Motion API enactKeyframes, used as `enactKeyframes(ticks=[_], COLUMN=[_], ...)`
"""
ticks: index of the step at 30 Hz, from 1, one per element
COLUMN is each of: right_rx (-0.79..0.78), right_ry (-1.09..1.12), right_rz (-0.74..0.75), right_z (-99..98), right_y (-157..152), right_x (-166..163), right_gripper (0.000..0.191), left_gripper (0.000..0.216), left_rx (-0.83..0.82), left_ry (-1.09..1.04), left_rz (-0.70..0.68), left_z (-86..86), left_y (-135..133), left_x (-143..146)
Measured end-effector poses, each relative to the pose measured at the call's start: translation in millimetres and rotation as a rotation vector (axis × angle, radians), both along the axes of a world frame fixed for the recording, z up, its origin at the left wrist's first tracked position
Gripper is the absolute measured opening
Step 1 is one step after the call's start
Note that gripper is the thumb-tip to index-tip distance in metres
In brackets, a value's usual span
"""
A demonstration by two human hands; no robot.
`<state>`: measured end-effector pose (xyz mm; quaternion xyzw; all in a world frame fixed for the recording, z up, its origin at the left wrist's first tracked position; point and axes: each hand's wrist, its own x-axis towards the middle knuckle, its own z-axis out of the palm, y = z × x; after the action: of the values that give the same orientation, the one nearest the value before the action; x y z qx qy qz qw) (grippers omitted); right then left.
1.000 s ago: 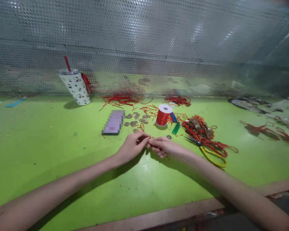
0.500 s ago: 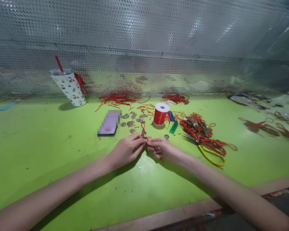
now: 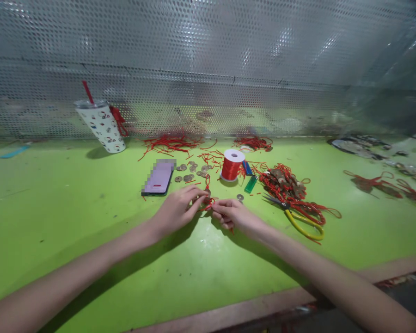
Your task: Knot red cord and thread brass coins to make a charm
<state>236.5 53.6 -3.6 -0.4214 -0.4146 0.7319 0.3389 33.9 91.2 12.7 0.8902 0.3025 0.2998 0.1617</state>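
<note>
My left hand (image 3: 178,210) and my right hand (image 3: 234,215) meet over the green table (image 3: 72,208), fingertips pinched together on a short red cord (image 3: 209,203) with small knotted loops. A coin seems to sit under my left fingertips, partly hidden. Just beyond the hands lie several loose brass coins (image 3: 190,172) and a spool of red cord (image 3: 230,165).
A phone (image 3: 158,177) lies left of the coins. Yellow-handled scissors (image 3: 300,221) rest by a pile of finished red-cord coin charms (image 3: 286,182). Green and blue lighters (image 3: 251,182), a patterned cup with a straw (image 3: 102,124), red cord scraps (image 3: 171,142) and a perforated metal wall (image 3: 208,69) stand behind.
Both hands stayed together on the red cord, shifting slightly. The cord between the fingertips now shows a small knot or loop. The view moved slightly.
</note>
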Motion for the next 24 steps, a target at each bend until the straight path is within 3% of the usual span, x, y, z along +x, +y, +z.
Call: enactKeyframes(ticks=[5, 9, 14, 19, 24], right_rx=[-0.014, -0.035, -0.03, -0.012, -0.031], right_ry=[-0.002, 0.048, 0.055, 0.052, 0.037], right_rz=[-0.053, -0.078, -0.092, -0.088, -0.082], right_z=[-0.1, 1.3, 1.3, -1.0, 0.5], right_y=[-2, -3, -3, 0, 0], right_x=[-2, -5, -5, -5, -4], right_gripper=[0.025, 0.018, 0.017, 0.024, 0.026], left_gripper=[0.032, 0.04, 0.02, 0.021, 0.02], left_rx=[0.117, 0.295, 0.512, 0.795, 0.876], left_ry=[0.156, 0.317, 0.445, 0.437, 0.417], left_rz=[0.012, 0.039, 0.024, -0.016, -0.056], left_z=[2.1, 7.7, 14.7, 4.8, -5.0], left_y=[6, -8, -32, -42, -46], left_x=[-6, -2, 8, 15, 17])
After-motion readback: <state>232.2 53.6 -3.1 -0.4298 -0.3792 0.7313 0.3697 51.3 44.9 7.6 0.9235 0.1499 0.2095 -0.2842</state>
